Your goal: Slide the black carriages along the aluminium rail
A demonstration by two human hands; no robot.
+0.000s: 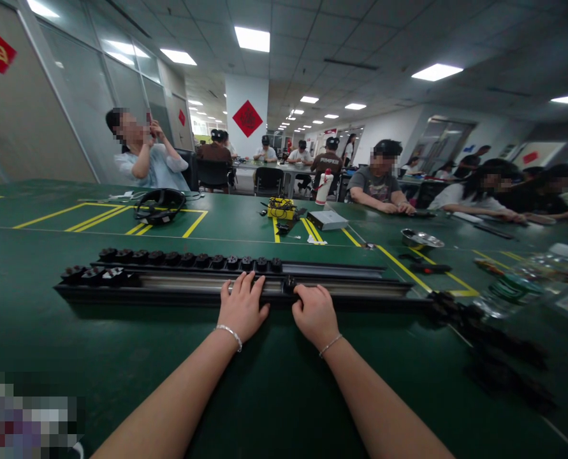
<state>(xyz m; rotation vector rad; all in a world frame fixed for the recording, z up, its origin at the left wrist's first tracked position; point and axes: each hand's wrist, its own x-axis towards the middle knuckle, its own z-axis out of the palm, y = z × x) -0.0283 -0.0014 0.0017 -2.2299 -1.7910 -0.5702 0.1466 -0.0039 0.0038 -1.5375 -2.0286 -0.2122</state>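
A long black track rail (169, 291) with a shiny channel lies across the green table in front of me. My left hand (243, 306) rests on its near edge, fingers spread over the channel and holding nothing. My right hand (316, 313), fingers curled, is at a small black block (289, 283) seated in the channel, its thumb and index side against the block's right. Part of that grip is hidden. Several black socket-like blocks (93, 274) sit at the rail's left end. Behind it, a second black rail (334, 270) carries a row of similar round-faced blocks (187, 260).
Dark blurred parts (498, 344) lie at the right, near a clear plastic bottle (513, 287). A metal bowl (422, 240), a grey box (329, 220), a yellow cable-wrapped item (281, 207) and a black headset (159, 206) stand farther back. Other people sit around the table.
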